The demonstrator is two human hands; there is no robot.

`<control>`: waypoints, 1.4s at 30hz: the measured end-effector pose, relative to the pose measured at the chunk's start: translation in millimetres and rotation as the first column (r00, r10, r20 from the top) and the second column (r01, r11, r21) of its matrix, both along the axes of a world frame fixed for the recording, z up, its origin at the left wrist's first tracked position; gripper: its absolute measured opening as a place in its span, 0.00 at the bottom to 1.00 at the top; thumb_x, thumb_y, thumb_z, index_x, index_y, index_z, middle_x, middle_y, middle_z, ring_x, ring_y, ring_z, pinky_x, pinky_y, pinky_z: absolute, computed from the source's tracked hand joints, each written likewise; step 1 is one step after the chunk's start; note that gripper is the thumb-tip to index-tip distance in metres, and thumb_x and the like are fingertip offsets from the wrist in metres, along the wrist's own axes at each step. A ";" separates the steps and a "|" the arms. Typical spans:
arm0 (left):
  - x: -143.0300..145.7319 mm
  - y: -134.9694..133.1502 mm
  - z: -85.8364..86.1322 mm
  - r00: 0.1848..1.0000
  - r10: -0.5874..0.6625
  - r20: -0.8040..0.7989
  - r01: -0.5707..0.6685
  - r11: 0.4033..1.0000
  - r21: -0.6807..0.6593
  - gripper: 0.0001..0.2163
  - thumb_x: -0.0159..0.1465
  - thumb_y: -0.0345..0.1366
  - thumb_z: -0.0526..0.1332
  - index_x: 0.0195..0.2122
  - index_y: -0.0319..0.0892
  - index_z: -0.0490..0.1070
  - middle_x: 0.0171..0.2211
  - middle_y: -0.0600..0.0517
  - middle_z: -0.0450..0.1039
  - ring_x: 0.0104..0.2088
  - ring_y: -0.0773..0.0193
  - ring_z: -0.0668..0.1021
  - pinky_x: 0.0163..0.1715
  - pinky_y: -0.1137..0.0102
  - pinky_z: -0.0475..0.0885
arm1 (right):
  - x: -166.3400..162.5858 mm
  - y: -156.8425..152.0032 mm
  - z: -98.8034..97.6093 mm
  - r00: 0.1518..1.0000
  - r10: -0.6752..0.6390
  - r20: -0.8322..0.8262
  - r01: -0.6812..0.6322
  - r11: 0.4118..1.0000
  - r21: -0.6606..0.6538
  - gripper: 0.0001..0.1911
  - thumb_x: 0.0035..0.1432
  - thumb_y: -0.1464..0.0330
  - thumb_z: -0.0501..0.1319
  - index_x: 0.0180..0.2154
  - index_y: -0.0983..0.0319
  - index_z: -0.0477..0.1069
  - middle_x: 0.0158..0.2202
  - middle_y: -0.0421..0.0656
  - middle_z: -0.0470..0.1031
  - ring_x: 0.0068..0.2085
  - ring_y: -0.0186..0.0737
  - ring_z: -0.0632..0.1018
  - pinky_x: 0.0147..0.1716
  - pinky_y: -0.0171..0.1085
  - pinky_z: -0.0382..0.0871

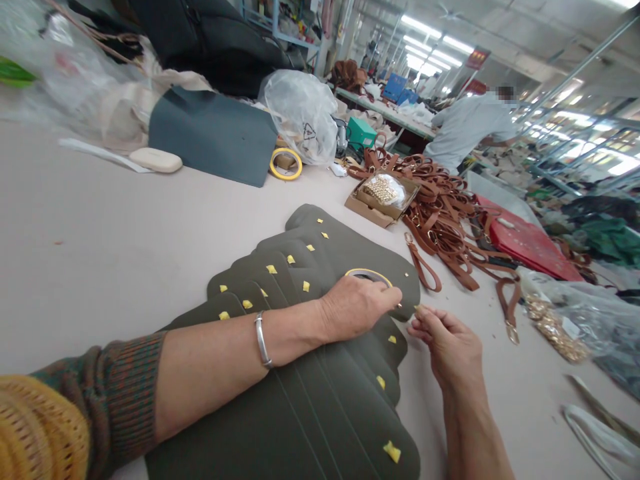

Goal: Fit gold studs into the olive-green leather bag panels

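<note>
My left hand (357,308), with a silver bangle (262,340) at its wrist, reaches across overlapping dark olive panels (345,250). Its fingers are closed on a roll of yellow tape (369,273), which the hand partly hides. Just to the right, my right hand (456,347) is pinched near the panels' edge. A tiny yellow piece of tape (419,308) shows at its fingertips. Small yellow tape pieces (306,286) are stuck on the fanned panels, several along both sides. One larger crumpled tape piece (393,452) lies near the lower right corner.
Brown straps with metal clasps (440,213) are heaped at the back right, beside a cardboard box (375,207) of gold hardware. Another yellow tape roll (285,164) rests by a grey sheet (213,137). Bagged gold parts (557,330) lie at right. A person (473,127) stands beyond.
</note>
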State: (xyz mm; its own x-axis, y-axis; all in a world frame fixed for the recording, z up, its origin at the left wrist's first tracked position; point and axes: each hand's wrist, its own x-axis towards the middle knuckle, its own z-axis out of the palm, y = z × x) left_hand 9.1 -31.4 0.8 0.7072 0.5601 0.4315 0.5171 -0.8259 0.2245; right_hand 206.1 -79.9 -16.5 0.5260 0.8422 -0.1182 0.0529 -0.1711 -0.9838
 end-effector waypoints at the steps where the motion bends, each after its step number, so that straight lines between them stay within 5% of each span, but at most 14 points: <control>1: 0.3 1.6 -1.5 0.998 0.005 -0.057 -0.006 1.000 -0.018 0.06 0.67 0.29 0.52 0.40 0.41 0.68 0.35 0.52 0.74 0.35 0.62 0.76 0.29 0.69 0.68 | 5.0 -0.1 -0.9 0.999 0.027 0.031 -0.025 0.999 -0.033 0.19 0.40 0.60 0.74 0.32 0.66 0.77 0.24 0.40 0.76 0.24 0.32 0.76 0.26 0.30 0.74; 7: 1.7 5.1 -8.6 0.980 -0.028 -0.200 0.018 0.999 -0.052 0.06 0.67 0.27 0.52 0.40 0.41 0.68 0.40 0.49 0.74 0.42 0.57 0.74 0.31 0.66 0.71 | 6.7 1.0 -4.8 0.932 0.184 0.313 -0.145 0.979 -0.143 0.21 0.47 0.53 0.68 0.34 0.65 0.77 0.24 0.42 0.77 0.24 0.35 0.76 0.27 0.33 0.72; 13: 1.8 4.2 -8.7 0.976 -0.056 -0.210 0.044 0.997 -0.061 0.07 0.67 0.27 0.52 0.39 0.40 0.68 0.40 0.48 0.73 0.42 0.57 0.72 0.31 0.66 0.71 | -5.7 7.5 -4.0 0.695 0.214 0.686 -0.114 0.975 -0.189 0.17 0.51 0.54 0.61 0.32 0.61 0.78 0.23 0.43 0.78 0.25 0.40 0.76 0.29 0.37 0.68; 17: 1.7 3.7 -7.1 0.977 -0.052 -0.205 0.037 0.996 -0.078 0.07 0.66 0.26 0.52 0.39 0.40 0.68 0.40 0.48 0.73 0.42 0.57 0.72 0.30 0.67 0.70 | -8.5 13.4 -6.3 0.619 0.200 0.759 -0.100 0.979 -0.177 0.17 0.51 0.54 0.59 0.29 0.60 0.78 0.26 0.45 0.79 0.27 0.43 0.77 0.32 0.39 0.68; 20: 1.7 3.9 -6.8 0.977 -0.043 -0.209 0.024 0.996 -0.090 0.08 0.67 0.26 0.51 0.39 0.40 0.68 0.40 0.48 0.73 0.42 0.57 0.72 0.29 0.68 0.69 | -5.3 13.5 -8.8 0.664 0.132 0.736 -0.045 0.989 -0.138 0.21 0.49 0.53 0.62 0.38 0.62 0.76 0.24 0.43 0.78 0.27 0.43 0.78 0.33 0.40 0.69; 22: 1.2 4.4 -6.4 0.977 -0.051 -0.208 0.034 0.996 -0.088 0.08 0.67 0.26 0.51 0.40 0.40 0.68 0.41 0.48 0.73 0.42 0.57 0.71 0.30 0.68 0.69 | -0.5 9.9 -10.0 0.775 0.114 0.622 -0.032 0.989 -0.142 0.25 0.48 0.51 0.64 0.41 0.63 0.73 0.23 0.42 0.77 0.25 0.42 0.77 0.30 0.39 0.70; 26: -0.7 5.7 -5.2 0.975 -0.073 -0.212 0.057 0.995 -0.079 0.08 0.66 0.25 0.51 0.40 0.40 0.68 0.42 0.48 0.72 0.42 0.58 0.71 0.30 0.68 0.69 | 7.1 -0.5 -10.8 0.889 0.204 0.411 -0.140 0.974 -0.179 0.24 0.49 0.50 0.64 0.37 0.64 0.75 0.26 0.44 0.78 0.25 0.39 0.77 0.29 0.37 0.71; 32: -0.3 6.1 -7.8 0.979 -0.068 -0.192 0.058 0.997 -0.057 0.08 0.66 0.25 0.51 0.40 0.40 0.68 0.42 0.47 0.72 0.43 0.57 0.70 0.31 0.67 0.70 | -1.5 5.1 -9.6 0.656 0.191 0.730 -0.100 0.981 -0.168 0.18 0.51 0.53 0.61 0.31 0.60 0.80 0.28 0.45 0.80 0.30 0.44 0.78 0.34 0.40 0.68; 42: 1.7 10.8 -9.2 0.977 -0.091 -0.193 0.087 0.996 -0.030 0.08 0.64 0.25 0.51 0.38 0.40 0.68 0.40 0.46 0.72 0.41 0.57 0.71 0.33 0.67 0.70 | -11.3 13.0 -6.7 0.455 0.215 0.864 -0.147 0.975 -0.166 0.15 0.56 0.57 0.55 0.30 0.59 0.76 0.23 0.40 0.74 0.25 0.38 0.73 0.29 0.35 0.61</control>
State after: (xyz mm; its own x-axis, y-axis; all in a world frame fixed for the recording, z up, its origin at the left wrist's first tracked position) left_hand 10.8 -20.6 -8.3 0.8238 0.4985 0.2698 0.4771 -0.8669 0.1448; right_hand 194.8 -66.9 -23.2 0.2198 0.9406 0.2588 0.9132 -0.1050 -0.3939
